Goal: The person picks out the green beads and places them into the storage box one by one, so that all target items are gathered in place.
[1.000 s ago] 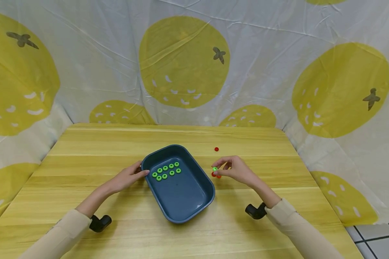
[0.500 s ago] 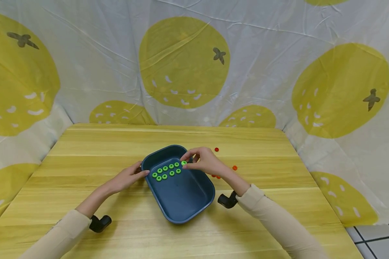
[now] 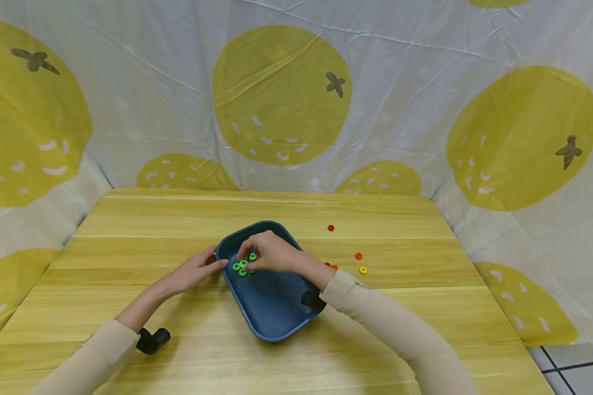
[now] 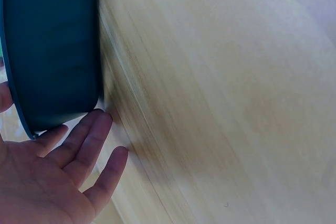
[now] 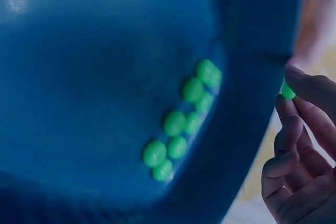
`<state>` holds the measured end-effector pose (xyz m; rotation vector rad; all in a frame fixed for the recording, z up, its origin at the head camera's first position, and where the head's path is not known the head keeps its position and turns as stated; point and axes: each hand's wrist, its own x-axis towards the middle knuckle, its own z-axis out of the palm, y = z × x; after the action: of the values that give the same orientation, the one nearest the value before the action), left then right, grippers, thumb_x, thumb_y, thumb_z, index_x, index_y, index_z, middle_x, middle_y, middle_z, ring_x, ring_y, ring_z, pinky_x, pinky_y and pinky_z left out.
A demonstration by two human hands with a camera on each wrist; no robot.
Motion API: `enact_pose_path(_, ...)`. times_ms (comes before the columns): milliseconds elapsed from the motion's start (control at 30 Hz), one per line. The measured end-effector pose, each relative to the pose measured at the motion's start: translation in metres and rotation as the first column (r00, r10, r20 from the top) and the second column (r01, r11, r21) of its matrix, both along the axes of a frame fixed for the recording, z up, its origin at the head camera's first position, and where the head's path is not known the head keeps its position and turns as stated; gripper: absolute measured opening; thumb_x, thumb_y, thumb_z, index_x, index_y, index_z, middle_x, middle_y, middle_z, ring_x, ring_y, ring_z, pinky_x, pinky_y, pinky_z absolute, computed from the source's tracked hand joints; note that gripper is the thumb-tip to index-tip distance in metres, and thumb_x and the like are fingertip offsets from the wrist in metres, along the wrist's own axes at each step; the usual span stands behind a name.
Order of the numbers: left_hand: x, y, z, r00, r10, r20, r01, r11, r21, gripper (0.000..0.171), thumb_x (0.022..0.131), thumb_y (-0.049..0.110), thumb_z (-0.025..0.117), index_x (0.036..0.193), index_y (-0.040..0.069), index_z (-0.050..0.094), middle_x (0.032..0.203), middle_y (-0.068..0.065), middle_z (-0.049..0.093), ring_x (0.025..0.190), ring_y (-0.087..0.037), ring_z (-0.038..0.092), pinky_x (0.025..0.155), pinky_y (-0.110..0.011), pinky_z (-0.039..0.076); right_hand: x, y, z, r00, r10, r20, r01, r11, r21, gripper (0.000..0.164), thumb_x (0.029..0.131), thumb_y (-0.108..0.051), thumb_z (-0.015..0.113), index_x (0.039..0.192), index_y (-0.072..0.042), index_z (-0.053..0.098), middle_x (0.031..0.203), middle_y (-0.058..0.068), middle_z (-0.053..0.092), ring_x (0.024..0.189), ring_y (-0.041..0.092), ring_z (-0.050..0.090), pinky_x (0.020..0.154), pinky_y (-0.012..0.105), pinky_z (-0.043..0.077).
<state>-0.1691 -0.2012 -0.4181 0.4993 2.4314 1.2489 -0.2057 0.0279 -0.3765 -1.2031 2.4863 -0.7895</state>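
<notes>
A dark blue plastic tray (image 3: 272, 307) lies at a slant on the table, with several small green rings (image 3: 236, 267) at its far left inside. My left hand (image 3: 195, 271) grips the tray's left rim, thumb over the edge and fingers against the outer wall (image 4: 52, 51). Over the tray's far left part, my right hand (image 3: 272, 253) pinches one green ring (image 5: 288, 90) between thumb and forefinger. The right wrist view shows the other green rings in two uneven rows on the tray floor; in the head view the right hand covers part of them.
Right of the tray lie a red ring (image 3: 331, 227), an orange ring (image 3: 358, 255) and a yellow ring (image 3: 363, 270). Another red and orange pair (image 3: 334, 267) sits near the right forearm. A lemon-print cloth (image 3: 395, 109) hangs behind the wooden table (image 3: 178, 351).
My right hand, pinching a green ring, has moved left from beside the tray to above its far left part. The yellow ring has come into sight. My left hand stays on the rim.
</notes>
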Motion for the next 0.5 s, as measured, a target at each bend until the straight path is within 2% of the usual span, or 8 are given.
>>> enact_pose_path(200, 0.000, -0.001, 0.001, 1.000, -0.016, -0.004, 0.016, 1.000, 0.015, 0.053, 0.101, 0.033, 0.042, 0.141, -0.001, 0.032, 0.133, -0.023, 0.050, 0.120, -0.034, 0.049, 0.098, -0.050, 0.042, 0.003, -0.016, -0.018, 0.995, 0.082, -0.063, -0.068, 0.977, 0.200, 0.016, 0.082, -0.017, 0.072, 0.098, -0.015, 0.071, 0.092, -0.007, 0.069, 0.082, 0.003, 0.061, 0.069, 0.011, 0.046)
enact_pose_path(367, 0.000, -0.001, 0.001, 1.000, -0.009, 0.005, 0.009, 1.000, 0.011, 0.055, 0.100, 0.034, 0.042, 0.141, -0.001, 0.032, 0.131, -0.022, 0.052, 0.119, -0.033, 0.050, 0.096, -0.047, 0.043, 0.005, -0.021, -0.029, 0.989, 0.111, -0.093, -0.080, 0.955, 0.287, 0.013, 0.081, -0.018, 0.073, 0.095, -0.016, 0.072, 0.090, -0.007, 0.069, 0.079, 0.001, 0.058, 0.068, 0.013, 0.046)
enact_pose_path(500, 0.000, 0.000, 0.001, 1.000, -0.003, 0.005, 0.003, 1.000, 0.008, 0.055, 0.100, 0.035, 0.042, 0.141, -0.001, 0.032, 0.130, -0.022, 0.052, 0.117, -0.031, 0.050, 0.096, -0.046, 0.042, 0.007, -0.022, -0.033, 0.990, 0.110, -0.084, -0.078, 0.947, 0.312, 0.015, 0.082, -0.017, 0.073, 0.097, -0.015, 0.072, 0.090, -0.006, 0.069, 0.076, 0.001, 0.057, 0.067, 0.013, 0.046)
